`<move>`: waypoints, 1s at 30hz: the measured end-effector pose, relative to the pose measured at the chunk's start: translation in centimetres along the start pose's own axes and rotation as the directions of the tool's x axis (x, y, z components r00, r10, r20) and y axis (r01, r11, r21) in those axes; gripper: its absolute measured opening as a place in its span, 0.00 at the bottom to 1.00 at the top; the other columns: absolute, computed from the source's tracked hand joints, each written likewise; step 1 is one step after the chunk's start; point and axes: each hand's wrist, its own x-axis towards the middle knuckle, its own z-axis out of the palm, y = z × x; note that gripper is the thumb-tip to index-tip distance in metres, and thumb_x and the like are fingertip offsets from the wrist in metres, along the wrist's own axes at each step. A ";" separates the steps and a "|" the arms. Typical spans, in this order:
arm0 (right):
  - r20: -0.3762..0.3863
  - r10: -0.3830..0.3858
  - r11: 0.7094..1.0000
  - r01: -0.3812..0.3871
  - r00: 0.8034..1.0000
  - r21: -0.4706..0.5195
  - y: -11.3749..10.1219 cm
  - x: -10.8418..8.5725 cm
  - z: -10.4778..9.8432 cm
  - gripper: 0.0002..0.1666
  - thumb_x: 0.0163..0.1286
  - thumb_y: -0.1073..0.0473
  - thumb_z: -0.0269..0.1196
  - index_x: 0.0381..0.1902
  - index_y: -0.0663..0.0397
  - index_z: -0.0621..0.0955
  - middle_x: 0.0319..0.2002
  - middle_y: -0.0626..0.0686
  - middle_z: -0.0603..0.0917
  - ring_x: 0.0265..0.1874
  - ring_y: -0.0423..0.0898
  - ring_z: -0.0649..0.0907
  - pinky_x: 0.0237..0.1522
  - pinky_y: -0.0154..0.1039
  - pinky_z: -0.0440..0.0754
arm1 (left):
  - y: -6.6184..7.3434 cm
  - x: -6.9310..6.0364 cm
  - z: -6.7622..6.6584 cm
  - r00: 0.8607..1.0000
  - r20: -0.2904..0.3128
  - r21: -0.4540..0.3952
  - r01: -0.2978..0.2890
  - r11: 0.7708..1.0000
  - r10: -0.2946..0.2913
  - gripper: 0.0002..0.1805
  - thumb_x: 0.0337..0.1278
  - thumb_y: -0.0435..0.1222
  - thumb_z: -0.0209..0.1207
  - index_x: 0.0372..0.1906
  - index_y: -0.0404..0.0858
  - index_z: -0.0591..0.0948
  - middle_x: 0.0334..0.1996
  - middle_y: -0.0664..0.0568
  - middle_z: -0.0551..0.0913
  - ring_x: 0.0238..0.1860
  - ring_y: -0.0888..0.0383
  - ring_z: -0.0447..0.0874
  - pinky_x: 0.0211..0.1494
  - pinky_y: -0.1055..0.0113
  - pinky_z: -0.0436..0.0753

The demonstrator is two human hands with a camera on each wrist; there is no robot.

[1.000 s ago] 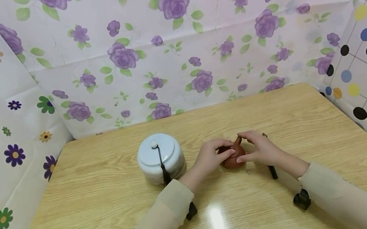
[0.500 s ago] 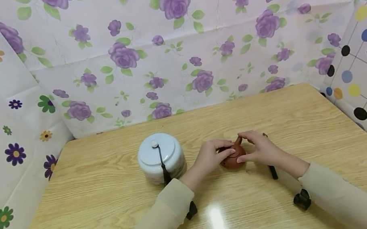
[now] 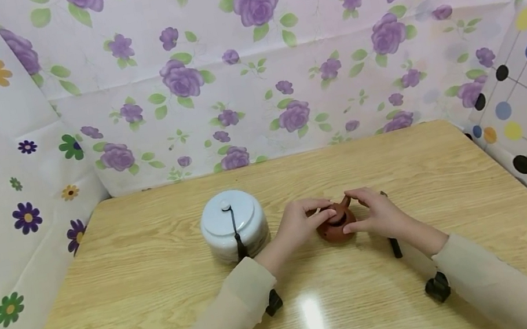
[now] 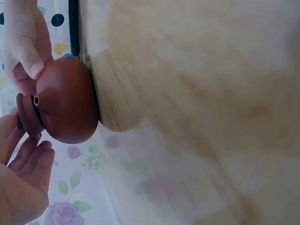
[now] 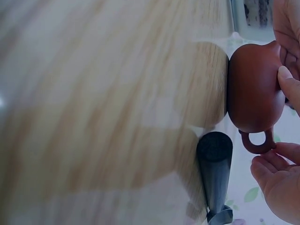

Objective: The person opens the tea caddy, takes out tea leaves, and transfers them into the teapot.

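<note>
A lid [image 3: 338, 212] is pinched in the left hand [image 3: 301, 223] and tilted at the mouth of a teapot [image 3: 335, 233], held at handle [image 5: 256, 149] and body by the right hand [image 3: 377, 216]; its contents are hidden, as are those of the lidded jar [image 3: 231, 223] at left. Both vessels are supported by a wood-grain table [image 3: 150, 302], backed by flowered cloth [image 3: 249, 84]. The teapot is round, smooth and reddish brown.

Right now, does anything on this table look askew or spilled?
Only the lid of the teapot: it isn't fully seated. The left hand pinches it, and a dark gap shows beneath. I see no spill.
</note>
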 end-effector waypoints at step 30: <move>-0.009 -0.006 1.000 0.006 1.000 -0.020 0.1 0.0 0.1 0.47 0.54 0.57 0.73 0.65 0.73 0.65 0.61 0.70 0.70 0.60 0.66 0.70 0.61 0.60 0.72 | 0.7 -7.8 -0.1 0.989 0.009 0.103 -0.145 0.984 0.145 0.13 0.57 0.38 0.63 0.45 0.37 0.86 0.46 0.47 0.86 0.53 0.54 0.82 0.59 0.64 0.80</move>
